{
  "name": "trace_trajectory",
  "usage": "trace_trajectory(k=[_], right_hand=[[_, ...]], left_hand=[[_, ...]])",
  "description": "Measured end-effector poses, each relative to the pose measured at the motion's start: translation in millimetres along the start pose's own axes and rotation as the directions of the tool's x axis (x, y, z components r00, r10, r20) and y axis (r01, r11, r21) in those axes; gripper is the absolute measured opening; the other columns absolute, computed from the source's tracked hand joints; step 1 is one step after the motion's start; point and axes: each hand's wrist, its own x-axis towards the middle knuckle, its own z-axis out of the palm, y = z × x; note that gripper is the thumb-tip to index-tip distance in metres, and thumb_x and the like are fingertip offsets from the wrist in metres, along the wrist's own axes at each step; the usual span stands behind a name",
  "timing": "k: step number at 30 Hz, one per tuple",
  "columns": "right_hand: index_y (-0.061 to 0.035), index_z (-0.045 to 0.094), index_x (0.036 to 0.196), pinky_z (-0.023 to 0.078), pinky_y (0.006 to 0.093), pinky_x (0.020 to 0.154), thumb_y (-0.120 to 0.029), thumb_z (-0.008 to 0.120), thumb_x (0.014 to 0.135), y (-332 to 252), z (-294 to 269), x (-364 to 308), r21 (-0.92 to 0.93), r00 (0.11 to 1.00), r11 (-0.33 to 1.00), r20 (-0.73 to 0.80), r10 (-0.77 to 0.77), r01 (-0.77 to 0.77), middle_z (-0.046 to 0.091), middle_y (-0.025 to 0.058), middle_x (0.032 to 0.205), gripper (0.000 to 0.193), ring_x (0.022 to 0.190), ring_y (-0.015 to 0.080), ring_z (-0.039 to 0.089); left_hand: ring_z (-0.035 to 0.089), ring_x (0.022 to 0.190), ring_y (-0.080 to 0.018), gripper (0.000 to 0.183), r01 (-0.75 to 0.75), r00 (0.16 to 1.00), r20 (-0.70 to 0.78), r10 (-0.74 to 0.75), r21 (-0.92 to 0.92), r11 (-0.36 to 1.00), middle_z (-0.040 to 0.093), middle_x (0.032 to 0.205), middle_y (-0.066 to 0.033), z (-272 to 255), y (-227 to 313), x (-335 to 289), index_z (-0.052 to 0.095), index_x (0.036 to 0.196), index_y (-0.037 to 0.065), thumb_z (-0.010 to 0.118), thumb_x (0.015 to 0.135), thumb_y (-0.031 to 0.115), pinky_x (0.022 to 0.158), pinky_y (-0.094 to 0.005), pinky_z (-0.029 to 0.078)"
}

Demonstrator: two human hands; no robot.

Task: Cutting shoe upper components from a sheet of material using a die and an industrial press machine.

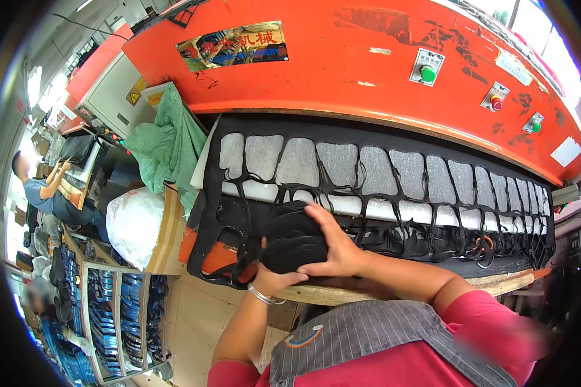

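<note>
Between my two hands is a thick stack of black cut fabric pieces (pixel 289 242), at the near edge of the machine bed. My left hand (pixel 274 282) grips the stack from its lower left, the thumb pointing right. Along its right side, my right hand (pixel 337 248) presses with fingers up and thumb below. Behind and to the right spreads a black sheet (pixel 303 128) with a row of cut-out openings, through which a light grey surface (pixel 339 164) shows. Loose black strips (pixel 426 238) hang along its near edge. The undersides of my fingers are hidden.
A large orange press (pixel 316 64) spans the back, with a green button (pixel 427 73) and a red knob (pixel 496 102). At left are a green cloth (pixel 164 135), a white plastic bag (pixel 135 226) and a shelf rack (pixel 116 322) of blue-edged pieces. Another person (pixel 55 187) works farther left.
</note>
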Motion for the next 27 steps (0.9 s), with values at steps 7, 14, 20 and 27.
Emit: trace_trajectory(k=[7, 14, 20, 27], right_hand=[[-0.0120, 0.022, 0.147, 0.047, 0.0494, 0.089, -0.050, 0.073, 0.071, -107, -22, 29, -0.063, 0.874, 0.974, 0.457, -0.168, 0.220, 0.021, 0.0400, 0.141, 0.099, 0.100, 0.0485, 0.054], [-0.0050, 0.013, 0.147, 0.044, 0.0469, 0.093, -0.060, 0.063, 0.078, -92, 6, -5, 0.217, 0.759, 0.967, 0.604, -0.243, 0.136, 0.032, 0.0351, 0.137, 0.102, 0.112, 0.0473, 0.049], [0.0020, 0.002, 0.147, 0.029, 0.0440, 0.108, -0.060, 0.061, 0.081, -94, -7, -56, 0.238, 0.689, 0.959, 0.670, -0.276, 0.153, 0.025, 0.0350, 0.142, 0.109, 0.131, 0.0456, 0.033], [-0.0098, 0.026, 0.147, 0.026, 0.0446, 0.111, -0.043, 0.060, 0.087, -70, -15, -95, 0.345, 0.680, 0.939, 0.685, -0.263, 0.016, 0.027, 0.0273, 0.146, 0.076, 0.136, 0.0396, 0.029]], left_hand=[[0.045, 0.126, -0.0271, 0.095, -0.065, 0.792, -0.230, -0.565, -0.953, 0.297, 0.042, 0.140, -0.0122, -6, 90, 2, 0.032, 0.142, 0.004, 0.081, 0.065, 0.032, 0.107, -0.0436, 0.037], [0.045, 0.127, -0.0284, 0.099, -0.390, 0.711, -0.320, -0.627, -0.920, 0.028, 0.041, 0.141, -0.0131, 34, 146, -24, 0.029, 0.143, 0.004, 0.079, 0.064, 0.038, 0.108, -0.0437, 0.037], [0.045, 0.127, -0.0321, 0.095, -0.394, 0.528, -0.288, -0.799, -0.916, 0.070, 0.042, 0.140, -0.0165, 90, 209, -94, 0.028, 0.142, 0.001, 0.073, 0.066, 0.035, 0.109, -0.0449, 0.036], [0.054, 0.117, -0.0315, 0.084, -0.294, 0.552, -0.134, -0.823, -0.955, -0.041, 0.052, 0.130, -0.0182, 166, 270, -91, 0.037, 0.138, -0.002, 0.075, 0.065, 0.014, 0.102, -0.0441, 0.043]])
